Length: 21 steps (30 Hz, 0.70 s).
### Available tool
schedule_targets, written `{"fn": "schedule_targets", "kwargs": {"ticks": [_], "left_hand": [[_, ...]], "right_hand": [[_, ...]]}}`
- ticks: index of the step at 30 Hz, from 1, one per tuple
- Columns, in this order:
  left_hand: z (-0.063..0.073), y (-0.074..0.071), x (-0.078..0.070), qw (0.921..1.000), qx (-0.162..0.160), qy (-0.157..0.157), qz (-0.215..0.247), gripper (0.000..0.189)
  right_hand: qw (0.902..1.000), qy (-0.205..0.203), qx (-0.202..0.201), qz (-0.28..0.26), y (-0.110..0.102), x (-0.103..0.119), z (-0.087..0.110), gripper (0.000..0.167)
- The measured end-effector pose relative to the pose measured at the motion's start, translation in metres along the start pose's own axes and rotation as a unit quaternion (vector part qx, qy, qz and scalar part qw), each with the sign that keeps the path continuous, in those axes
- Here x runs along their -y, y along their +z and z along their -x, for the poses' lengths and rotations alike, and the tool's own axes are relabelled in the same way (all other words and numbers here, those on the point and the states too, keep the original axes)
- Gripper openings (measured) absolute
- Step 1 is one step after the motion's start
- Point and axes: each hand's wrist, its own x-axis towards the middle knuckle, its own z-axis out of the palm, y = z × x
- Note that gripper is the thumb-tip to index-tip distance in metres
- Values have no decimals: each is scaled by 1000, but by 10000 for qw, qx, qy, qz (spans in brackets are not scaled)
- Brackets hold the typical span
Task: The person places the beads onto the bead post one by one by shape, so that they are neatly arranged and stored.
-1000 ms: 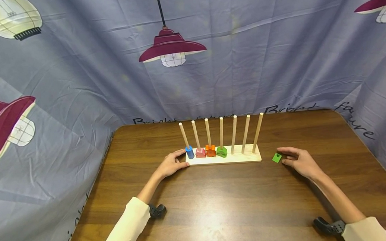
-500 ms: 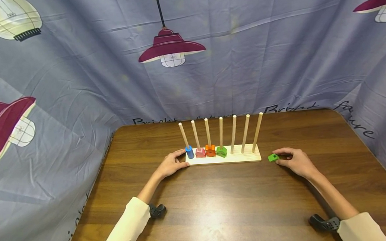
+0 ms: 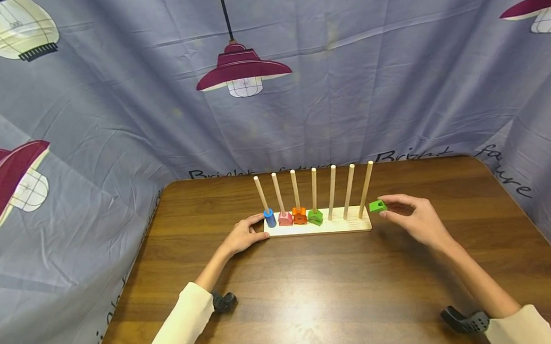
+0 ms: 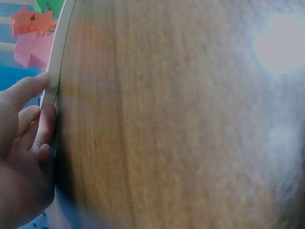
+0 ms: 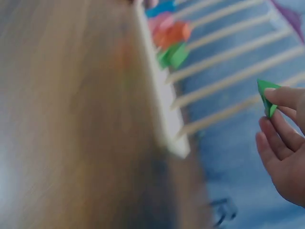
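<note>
A wooden peg board [image 3: 332, 226] with a row of upright pegs stands on the table. From its left end, its pegs carry a blue cylinder [image 3: 270, 218], a pink block [image 3: 285, 220], an orange star-like block [image 3: 300, 216] and a green block [image 3: 315, 218]. The three right-hand pegs are bare. My left hand [image 3: 240, 238] grips the board's left end, thumb at the front corner and fingers behind. Between thumb and fingers, my right hand [image 3: 419, 218] pinches a small green block [image 3: 377, 206] with a hole in it, raised just right of the last peg [image 3: 366, 189].
The brown wooden table [image 3: 293, 288] runs under both arms. Behind it and at the sides hangs a grey-blue curtain [image 3: 347, 103] printed with lamps. A dark strap-mounted device sits at each wrist.
My right hand has taken the green block off the table and carried it up and left toward the right end of the peg board. My left hand holds its place.
</note>
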Motion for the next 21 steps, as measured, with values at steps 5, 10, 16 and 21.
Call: {"fn": "schedule_targets", "kwargs": {"ticks": [5,10,16,21], "left_hand": [[1,0,0,10000,-47,-4,11,67],[1,-1,0,10000,-83,-30,5,67],[1,0,1,10000,-68,-27,-8,67],[0,0,0,10000,-42,-11,-12,66]], "right_hand": [[9981,-508,-201,-275,8,47,-17,36],[9944,-890,-236,-517,21,86,-36,40],[9921,-1127,-284,-483,39,116,-62,38],[9932,-1087,-341,-253,50,129,-78,34]]}}
